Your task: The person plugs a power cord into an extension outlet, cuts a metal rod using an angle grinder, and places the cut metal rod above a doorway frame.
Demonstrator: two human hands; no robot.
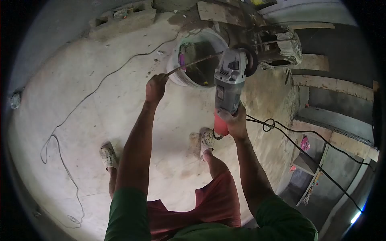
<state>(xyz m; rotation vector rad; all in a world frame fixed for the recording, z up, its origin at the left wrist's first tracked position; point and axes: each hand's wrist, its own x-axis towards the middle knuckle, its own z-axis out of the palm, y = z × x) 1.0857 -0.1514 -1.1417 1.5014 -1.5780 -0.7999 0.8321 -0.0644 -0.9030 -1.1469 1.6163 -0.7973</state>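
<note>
We see a pale, smooth, scuffed floor (88, 136) with brown stains toward its right side. On it, a white bucket (173, 58) stands upright near the far edge, with small crumbs of debris (160, 52) beside it. A thin cable (55, 127) winds down the left, a hollow concrete block (138, 22) sits at the far end, and our two clogs (107, 156) stand well apart

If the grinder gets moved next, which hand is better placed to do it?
Probably the right hand: it grips the grinder. The left hand is busy holding the thin rod.
</note>
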